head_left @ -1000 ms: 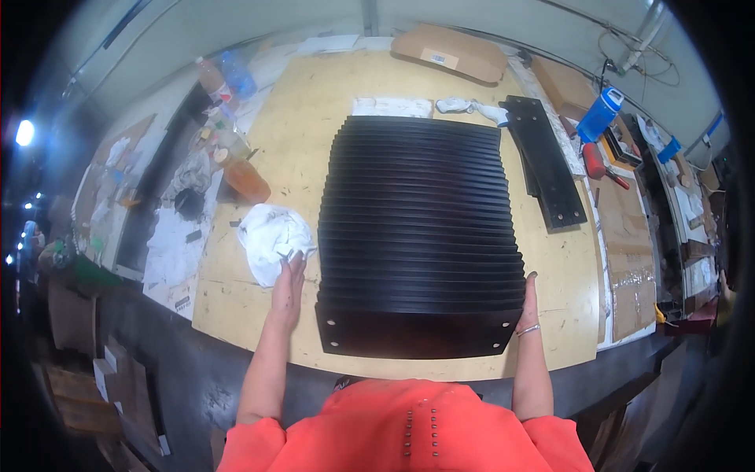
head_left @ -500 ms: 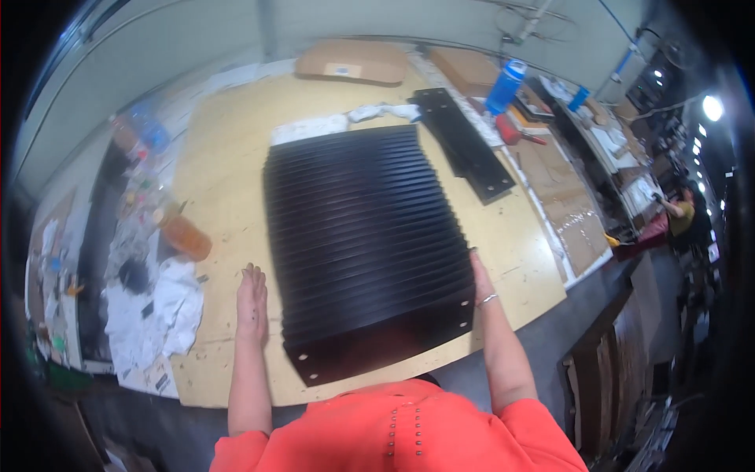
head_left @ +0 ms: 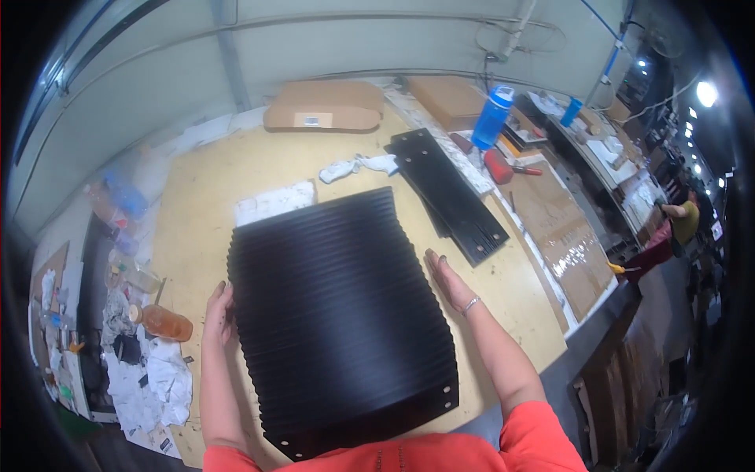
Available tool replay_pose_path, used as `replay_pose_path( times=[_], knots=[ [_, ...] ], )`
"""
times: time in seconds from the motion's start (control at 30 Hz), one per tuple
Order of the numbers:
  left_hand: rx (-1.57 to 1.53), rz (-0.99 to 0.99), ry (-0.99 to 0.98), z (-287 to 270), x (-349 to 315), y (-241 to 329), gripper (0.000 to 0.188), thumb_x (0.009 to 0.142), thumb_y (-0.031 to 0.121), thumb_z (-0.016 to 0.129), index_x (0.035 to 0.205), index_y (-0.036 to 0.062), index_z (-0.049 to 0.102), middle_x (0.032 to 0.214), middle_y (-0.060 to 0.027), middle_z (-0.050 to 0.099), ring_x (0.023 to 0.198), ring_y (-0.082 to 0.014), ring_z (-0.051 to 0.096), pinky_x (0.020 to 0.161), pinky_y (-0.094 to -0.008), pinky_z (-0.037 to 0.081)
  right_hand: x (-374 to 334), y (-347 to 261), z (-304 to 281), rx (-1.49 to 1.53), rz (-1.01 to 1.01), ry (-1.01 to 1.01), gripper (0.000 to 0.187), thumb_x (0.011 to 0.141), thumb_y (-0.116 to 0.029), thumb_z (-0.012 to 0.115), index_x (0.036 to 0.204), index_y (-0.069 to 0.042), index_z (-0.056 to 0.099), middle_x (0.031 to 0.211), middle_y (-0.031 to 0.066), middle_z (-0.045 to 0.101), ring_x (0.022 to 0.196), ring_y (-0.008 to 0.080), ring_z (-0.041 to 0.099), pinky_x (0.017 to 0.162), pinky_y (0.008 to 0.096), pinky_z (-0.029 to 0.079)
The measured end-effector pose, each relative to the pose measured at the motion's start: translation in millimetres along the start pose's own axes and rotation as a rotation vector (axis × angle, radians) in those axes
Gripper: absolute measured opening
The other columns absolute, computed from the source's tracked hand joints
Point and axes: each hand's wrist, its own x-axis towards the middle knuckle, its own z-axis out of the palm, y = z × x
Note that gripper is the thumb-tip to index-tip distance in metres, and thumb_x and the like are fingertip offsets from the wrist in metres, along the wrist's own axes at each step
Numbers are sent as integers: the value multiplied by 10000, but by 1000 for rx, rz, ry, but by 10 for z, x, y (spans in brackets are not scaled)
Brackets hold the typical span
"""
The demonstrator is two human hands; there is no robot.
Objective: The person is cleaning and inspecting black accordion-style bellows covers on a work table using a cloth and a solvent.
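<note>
A black pleated bellows cover (head_left: 338, 307) lies on the pale yellow board tabletop (head_left: 200, 185) in front of me, its ridges running crosswise. Its near end is a flat strip with pale round holes at the corners. My left hand (head_left: 218, 313) is at the left edge of the cover, fingers extended along the side and partly hidden against it. Just off the right edge is my right hand (head_left: 448, 283), open with fingers apart and nothing in it. A white block (head_left: 275, 203) touches the cover's far left corner.
Black strips with holes (head_left: 452, 197) lie to the right, near a crumpled white cloth (head_left: 358, 167). Farther right are a blue bottle (head_left: 493, 119), a red mallet (head_left: 498, 167) and cardboard (head_left: 558, 224). An amber bottle (head_left: 167, 323) lies left among white rags (head_left: 169, 374). Another person (head_left: 683, 220) works far right.
The cover sits nearer my body, and its ridges look flatter. My left hand has come in to its edge; my right hand has moved away from the right edge. The view has shifted.
</note>
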Motion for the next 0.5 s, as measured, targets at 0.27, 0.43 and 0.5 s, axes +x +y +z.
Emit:
replay_pose_path(
  times=[0.27, 0.43, 0.5],
  knots=[
    [36, -187, -61, 214, 593, 102, 459, 965, 329, 598, 1275, -5, 543, 1219, -123, 621, 1098, -227, 607, 926, -353, 490, 834, -279, 293, 318, 56, -195, 836, 1003, -555, 365, 1537, 16, 69, 1632, 122, 51, 1504, 225, 39, 1208, 332, 76],
    [-185, -201, -352, 102, 734, 68, 404, 940, 273, 619, 1243, 11, 564, 1152, -130, 663, 1010, -246, 667, 861, -391, 564, 1016, -213, 542, -229, -132, 258, 966, 938, -489, 566, 1505, 95, 46, 1590, 276, 70, 1497, 326, 59, 1204, 364, 101],
    [-245, -213, -452, 119, 802, 78, 422, 925, 262, 636, 1258, 12, 570, 1138, -122, 673, 992, -235, 671, 854, -387, 567, 1006, -203, 542, -352, -79, 303, 972, 936, -492, 570, 1503, 99, 46, 1591, 277, 60, 1495, 335, 64, 1203, 360, 110]
  ],
)
